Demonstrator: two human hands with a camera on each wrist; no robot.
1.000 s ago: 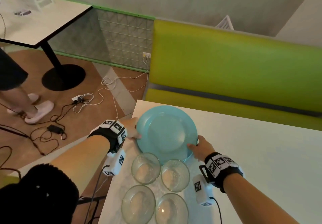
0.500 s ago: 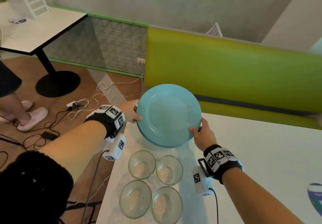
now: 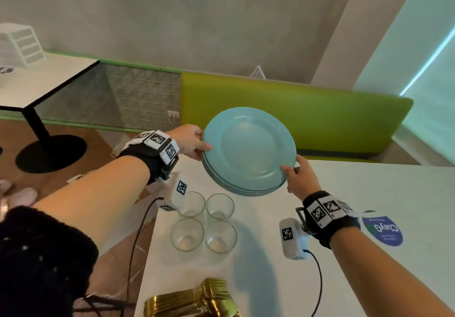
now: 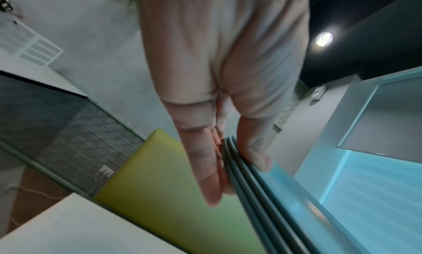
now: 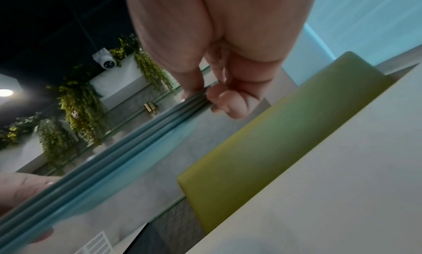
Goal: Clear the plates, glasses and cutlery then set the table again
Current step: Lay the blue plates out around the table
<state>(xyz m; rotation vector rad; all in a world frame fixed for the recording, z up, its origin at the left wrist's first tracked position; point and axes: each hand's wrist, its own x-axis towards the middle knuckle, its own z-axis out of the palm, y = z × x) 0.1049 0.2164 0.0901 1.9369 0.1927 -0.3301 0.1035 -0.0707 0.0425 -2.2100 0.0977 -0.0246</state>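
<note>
A stack of several light blue plates (image 3: 248, 149) hangs in the air above the far left corner of the white table (image 3: 369, 267), tilted toward me. My left hand (image 3: 194, 141) grips its left rim, thumb on top and fingers underneath; the left wrist view shows the stacked plate edges (image 4: 248, 178) between thumb and fingers. My right hand (image 3: 295, 173) grips the right rim, and the right wrist view shows the plate edges (image 5: 137, 138) pinched there. Several clear glasses (image 3: 204, 223) stand grouped on the table below the plates. Gold cutlery (image 3: 194, 302) lies at the near edge.
A green bench (image 3: 307, 119) runs behind the table. A round blue sticker (image 3: 384, 230) is on the tabletop at the right. Another white table (image 3: 44, 82) with a black pedestal base stands far left, over a brown floor with cables. Someone's feet (image 3: 19, 196) are at the left edge.
Both hands have lifted the plate stack off the table corner, up and to the right. The glasses have stayed in place.
</note>
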